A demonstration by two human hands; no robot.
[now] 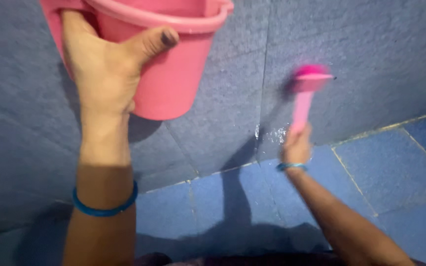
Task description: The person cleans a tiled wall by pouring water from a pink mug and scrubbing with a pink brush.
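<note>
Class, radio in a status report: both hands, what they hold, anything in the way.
Left hand grips pink bucket by the rim. Right hand holds pink brush against blue tiled wall, brush blurred. Wet spots below it; nothing in the way.

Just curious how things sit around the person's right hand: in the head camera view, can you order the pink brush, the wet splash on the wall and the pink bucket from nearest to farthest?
From the right hand:
1. Pink brush: gripped in that hand, head up against the wall.
2. Wet splash: on the wall just left of the hand.
3. Pink bucket: far left, at the top, held by the left hand.
</note>
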